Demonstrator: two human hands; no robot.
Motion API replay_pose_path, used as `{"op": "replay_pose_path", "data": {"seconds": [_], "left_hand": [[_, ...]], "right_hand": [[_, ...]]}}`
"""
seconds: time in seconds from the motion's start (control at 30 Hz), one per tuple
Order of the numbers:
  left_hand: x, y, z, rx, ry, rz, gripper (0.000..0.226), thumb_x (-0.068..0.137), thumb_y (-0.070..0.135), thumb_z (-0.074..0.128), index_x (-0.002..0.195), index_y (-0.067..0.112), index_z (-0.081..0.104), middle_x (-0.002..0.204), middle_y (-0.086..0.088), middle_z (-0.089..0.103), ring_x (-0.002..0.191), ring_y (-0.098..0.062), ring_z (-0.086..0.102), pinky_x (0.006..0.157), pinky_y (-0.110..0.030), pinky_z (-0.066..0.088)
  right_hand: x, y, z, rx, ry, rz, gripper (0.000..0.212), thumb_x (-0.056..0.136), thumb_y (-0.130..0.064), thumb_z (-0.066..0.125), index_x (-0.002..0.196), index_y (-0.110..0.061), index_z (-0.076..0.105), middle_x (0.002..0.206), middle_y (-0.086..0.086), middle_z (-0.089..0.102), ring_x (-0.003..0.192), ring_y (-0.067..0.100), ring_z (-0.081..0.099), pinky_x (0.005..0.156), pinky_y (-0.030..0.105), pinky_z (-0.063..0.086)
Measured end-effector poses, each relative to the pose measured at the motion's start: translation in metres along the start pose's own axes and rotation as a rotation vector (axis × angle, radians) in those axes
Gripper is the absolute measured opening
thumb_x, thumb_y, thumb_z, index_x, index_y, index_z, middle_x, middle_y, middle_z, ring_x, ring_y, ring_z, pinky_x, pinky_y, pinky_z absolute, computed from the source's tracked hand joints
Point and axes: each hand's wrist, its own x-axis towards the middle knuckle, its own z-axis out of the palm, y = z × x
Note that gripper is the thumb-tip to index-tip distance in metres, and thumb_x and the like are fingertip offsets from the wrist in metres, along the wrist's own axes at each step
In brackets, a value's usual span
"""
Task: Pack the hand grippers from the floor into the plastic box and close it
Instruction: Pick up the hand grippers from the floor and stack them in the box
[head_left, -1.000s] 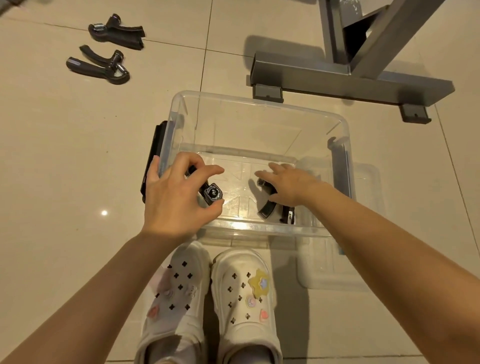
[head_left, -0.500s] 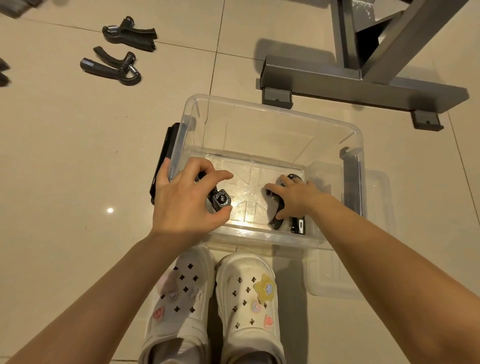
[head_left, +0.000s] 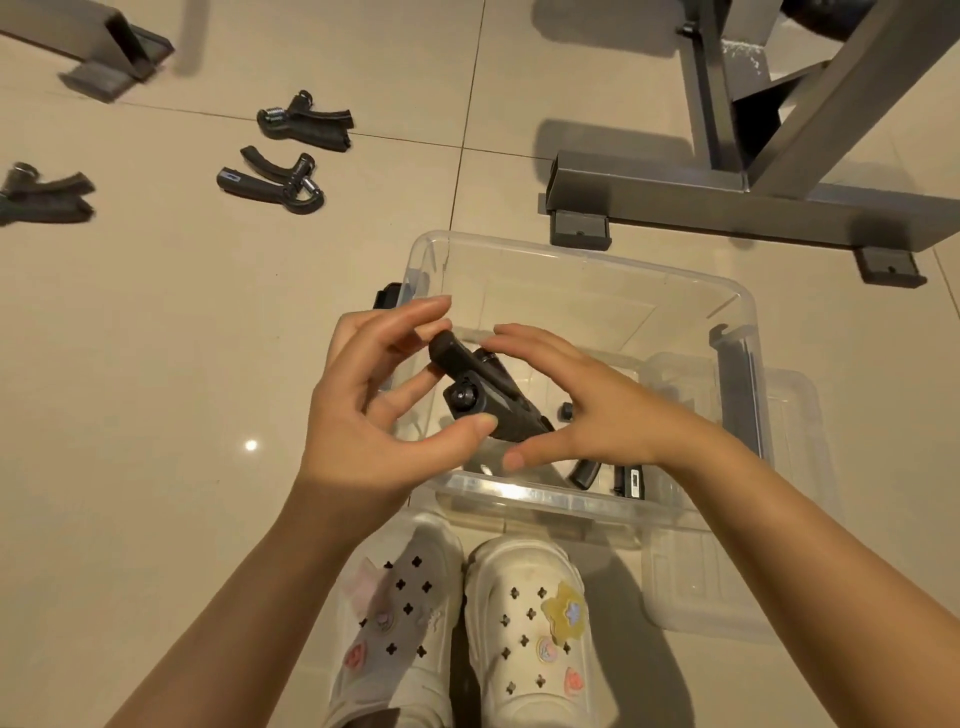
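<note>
The left hand (head_left: 374, 415) pinches a black plastic hand gripper (head_left: 485, 395) over the clear plastic box (head_left: 571, 499); the right hand (head_left: 587, 410) hovers beside it, fingers spread wide.

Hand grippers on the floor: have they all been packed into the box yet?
No: three hand grippers lie on the floor tiles, left of and beyond the plastic box.

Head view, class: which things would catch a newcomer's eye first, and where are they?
Two hands, left and right, meet over the clear plastic box at centre, the left holding a black hand gripper. Three more hand grippers lie on the tiles at upper left. White clogs show at the bottom.
</note>
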Motion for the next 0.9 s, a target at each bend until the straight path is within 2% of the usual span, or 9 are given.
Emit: {"op": "replay_pose_path", "data": {"seconds": [0.13,0.27,0.33,0.4,0.5,0.57,0.7,0.8,0.9], "left_hand": [[-0.001,0.000,-0.002,-0.093,-0.023,-0.029,0.067,0.059,0.011,0.079,0.119,0.033,0.059,0.125,-0.020,0.046,0.125,-0.027,0.050,0.097,-0.038,0.048],[-0.004,-0.004,-0.007,-0.058,-0.083,-0.075,0.068,0.062,0.013,0.078,0.122,0.034,0.056,0.126,-0.011,0.047,0.126,-0.024,0.049,0.099,-0.032,0.045],[-0.003,-0.007,-0.013,0.084,-0.127,-0.060,0.064,0.066,0.019,0.077,0.124,0.035,0.055,0.128,0.000,0.048,0.126,-0.020,0.049,0.103,-0.029,0.042],[0.002,-0.016,-0.022,0.351,-0.136,-0.013,0.060,0.071,0.030,0.074,0.127,0.036,0.051,0.135,0.010,0.044,0.132,-0.012,0.041,0.108,-0.027,0.036],[0.005,-0.038,-0.027,0.753,-0.173,0.003,0.066,0.075,0.058,0.058,0.136,0.040,0.039,0.153,0.018,0.019,0.143,-0.002,0.010,0.118,-0.039,0.010],[0.000,-0.054,-0.022,0.880,-0.188,-0.048,0.075,0.075,0.070,0.045,0.142,0.039,0.029,0.157,0.015,0.004,0.144,-0.003,-0.006,0.118,-0.042,-0.002],[-0.004,-0.070,-0.014,0.911,-0.115,-0.036,0.082,0.075,0.073,0.043,0.145,0.033,0.028,0.158,0.007,0.006,0.145,-0.007,-0.005,0.118,-0.038,-0.005],[-0.003,-0.073,-0.016,0.906,-0.092,0.020,0.082,0.076,0.070,0.047,0.145,0.029,0.029,0.158,0.002,0.013,0.146,-0.013,0.002,0.118,-0.042,-0.001],[-0.004,-0.075,-0.014,0.901,-0.077,0.057,0.077,0.078,0.067,0.049,0.142,0.026,0.037,0.157,-0.001,0.017,0.146,-0.017,0.006,0.118,-0.048,0.003]], "right_hand": [[0.003,0.002,-0.003,0.041,-0.003,-0.031,0.095,0.064,-0.043,0.083,0.142,-0.042,0.029,0.147,-0.025,0.027,0.134,-0.009,0.024,0.108,0.013,0.022],[0.005,0.006,-0.002,-0.063,-0.019,-0.023,0.096,0.061,-0.043,0.086,0.140,-0.040,0.032,0.140,-0.023,0.035,0.126,-0.007,0.034,0.094,0.007,0.030],[0.006,0.009,0.002,-0.118,-0.018,0.001,0.096,0.062,-0.043,0.085,0.140,-0.040,0.030,0.140,-0.020,0.035,0.125,-0.004,0.035,0.086,0.007,0.032],[0.007,0.014,0.005,-0.110,-0.013,0.054,0.094,0.062,-0.044,0.084,0.139,-0.039,0.031,0.138,-0.017,0.036,0.122,0.000,0.037,0.087,0.013,0.035],[0.012,0.021,0.006,-0.106,0.012,0.184,0.091,0.062,-0.048,0.082,0.138,-0.038,0.033,0.136,-0.011,0.035,0.122,0.008,0.039,0.098,0.030,0.040],[0.019,0.024,0.011,-0.143,0.043,0.307,0.092,0.060,-0.055,0.080,0.137,-0.035,0.033,0.132,-0.005,0.040,0.118,0.014,0.044,0.093,0.035,0.042],[0.037,0.025,0.034,-0.504,0.104,0.497,0.089,0.063,-0.072,0.067,0.130,-0.022,0.037,0.115,0.008,0.050,0.103,0.026,0.051,0.077,0.035,0.041],[0.051,0.026,0.050,-0.826,0.007,0.573,0.082,0.069,-0.079,0.053,0.122,-0.017,0.036,0.098,0.008,0.054,0.091,0.027,0.052,0.071,0.035,0.034],[0.059,0.030,0.052,-0.894,-0.056,0.617,0.067,0.084,-0.073,0.038,0.119,-0.016,0.040,0.093,0.005,0.059,0.088,0.027,0.057,0.071,0.036,0.033]]}}
